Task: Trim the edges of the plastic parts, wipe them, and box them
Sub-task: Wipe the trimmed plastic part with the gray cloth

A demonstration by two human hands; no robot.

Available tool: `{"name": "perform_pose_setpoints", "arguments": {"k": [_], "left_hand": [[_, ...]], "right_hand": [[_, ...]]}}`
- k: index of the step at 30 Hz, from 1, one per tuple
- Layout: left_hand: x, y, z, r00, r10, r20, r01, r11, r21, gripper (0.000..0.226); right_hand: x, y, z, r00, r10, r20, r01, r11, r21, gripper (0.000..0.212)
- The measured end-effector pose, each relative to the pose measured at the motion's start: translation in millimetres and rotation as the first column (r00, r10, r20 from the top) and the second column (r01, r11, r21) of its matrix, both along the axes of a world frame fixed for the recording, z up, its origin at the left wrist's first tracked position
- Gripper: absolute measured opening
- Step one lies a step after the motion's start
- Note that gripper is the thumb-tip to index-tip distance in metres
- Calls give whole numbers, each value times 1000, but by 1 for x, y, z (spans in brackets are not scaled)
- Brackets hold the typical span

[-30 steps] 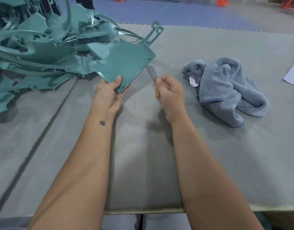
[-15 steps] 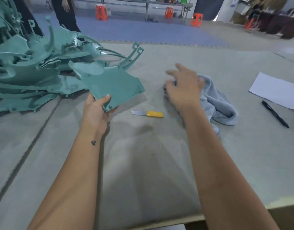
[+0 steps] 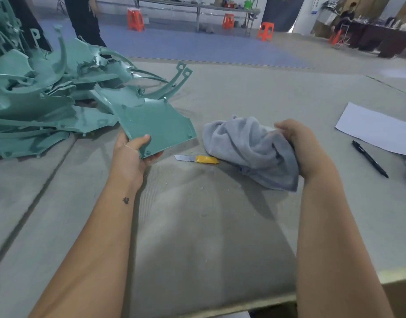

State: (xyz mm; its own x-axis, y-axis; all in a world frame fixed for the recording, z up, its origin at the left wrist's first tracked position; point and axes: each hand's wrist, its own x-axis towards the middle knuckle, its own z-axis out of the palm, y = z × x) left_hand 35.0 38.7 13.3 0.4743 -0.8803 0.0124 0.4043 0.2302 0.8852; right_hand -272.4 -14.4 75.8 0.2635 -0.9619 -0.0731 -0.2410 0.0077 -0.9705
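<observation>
Left hand (image 3: 134, 154) gripping the near corner of a teal plastic panel (image 3: 155, 125), thumb on top, fingers curled beneath; panel tilted, lifted off the grey table (image 3: 197, 226), far edge reaching toward the pile of teal plastic parts (image 3: 41, 99) left of the knife. Right hand (image 3: 298, 145) clutching a bunched grey cloth (image 3: 248, 145), fingers curled into the fabric; cloth hanging from the hand, raised just right of the knife, lower folds close above the table, contact impossible to judge. Yellow-handled knife (image 3: 196, 159) lying flat on the table between the two hands, blade pointing left toward the panel, handle end just beside the cloth; touched by neither hand. White sheet of paper (image 3: 376, 129) well right of the knife, past the right hand; black pen (image 3: 369, 159) lying slantwise just beside the paper's near edge. Beyond the table's far edge, away from the knife: orange stools (image 3: 135, 19) on a blue floor; a long bench behind them; figures in dark clothing standing behind the pile.
</observation>
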Motion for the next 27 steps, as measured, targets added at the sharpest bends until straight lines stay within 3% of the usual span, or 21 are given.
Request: {"name": "perform_pose_setpoints", "arguments": {"k": [2,4,6,9,11,12,14,17,19,21,24,26,27], "left_hand": [[-1,0,-1,999,2,34,-3,1000,8,42],[-2,0,-1,998,3,59,-4,1000,18,41],[-3,0,-2,998,9,68,-11,1000,27,39],[-4,0,-2,997,13,73,-15,1000,26,37],[-5,1,-2,997,19,73,-20,1000,22,36],[-5,1,-3,997,19,73,-21,1000,21,36],[-4,1,-3,998,18,62,-19,1000,20,35],[-2,0,-3,1000,22,15,-23,1000,15,30],[-2,-1,-2,1000,20,2,-20,1000,12,25],[-2,-1,-1,1000,19,8,-19,1000,14,26],[-3,0,0,999,35,4,-35,999,18,30],[-4,0,1,999,52,1,-52,998,22,29],[-4,1,2,998,58,0,-58,998,27,26]], "right_hand": [[-3,-6,12,980,-36,-196,58,993,105,46],[1,-13,24,853,-125,-507,124,992,-36,45],[9,-17,25,784,-256,-565,153,963,-224,39],[17,-17,18,839,-370,-398,260,917,-304,46],[23,-15,11,841,-231,-489,137,966,-220,55],[24,-15,7,837,-167,-521,63,975,-212,42],[26,-14,5,828,-233,-509,79,949,-304,19],[23,-16,12,863,-446,-238,298,829,-473,27],[24,-14,23,886,-462,-43,377,772,-512,22],[25,-14,34,844,-531,76,479,682,-552,23],[32,-12,43,682,-704,199,650,459,-606,22],[37,-12,45,566,-818,105,668,381,-639,20],[39,-14,45,572,-820,-2,616,432,-658,30]]}}
